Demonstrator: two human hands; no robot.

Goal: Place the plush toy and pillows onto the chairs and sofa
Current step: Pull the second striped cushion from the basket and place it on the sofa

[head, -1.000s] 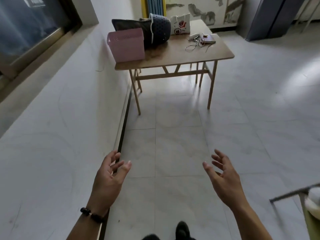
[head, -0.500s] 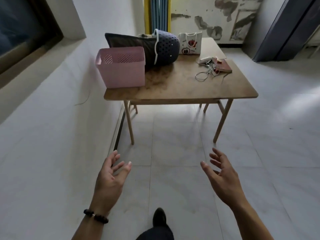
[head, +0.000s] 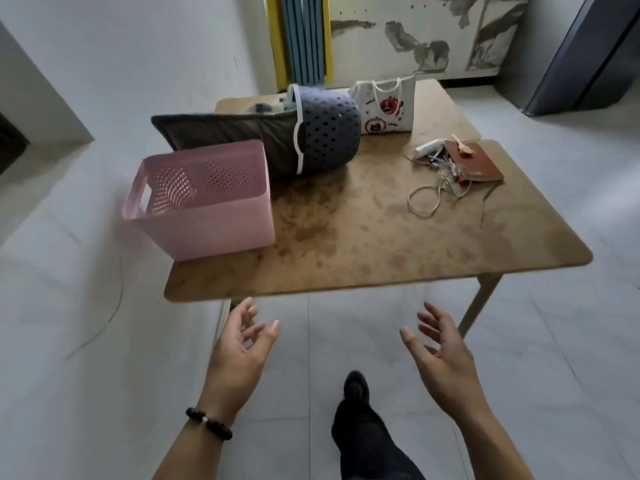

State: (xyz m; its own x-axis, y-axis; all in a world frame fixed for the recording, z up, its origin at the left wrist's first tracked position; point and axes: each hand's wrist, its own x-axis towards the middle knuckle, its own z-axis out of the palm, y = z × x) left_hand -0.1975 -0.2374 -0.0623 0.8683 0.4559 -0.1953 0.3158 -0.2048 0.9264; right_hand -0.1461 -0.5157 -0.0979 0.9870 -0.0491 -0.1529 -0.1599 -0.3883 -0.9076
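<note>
A dark grey pillow [head: 225,131] lies at the back left of a wooden table [head: 363,244], partly tucked into a blue perforated basket [head: 329,129] tipped on its side. Something pale blue shows in the basket's mouth, too blurred to identify. My left hand [head: 239,351] and my right hand [head: 440,351] hover below the table's near edge, palms facing each other, fingers spread and relaxed, holding nothing. No chair or sofa is in view.
An empty pink perforated bin [head: 201,199] stands at the table's near left. A white tote bag [head: 388,105], a brown notebook [head: 474,161] and a tangle of cords [head: 433,188] lie at the right. A white wall runs along the left. My dark shoe [head: 356,389] is on the tiled floor.
I have walked up to the table, which now fills the view. Both hands stay spread and empty in front of me, now just short of the table's near edge.
</note>
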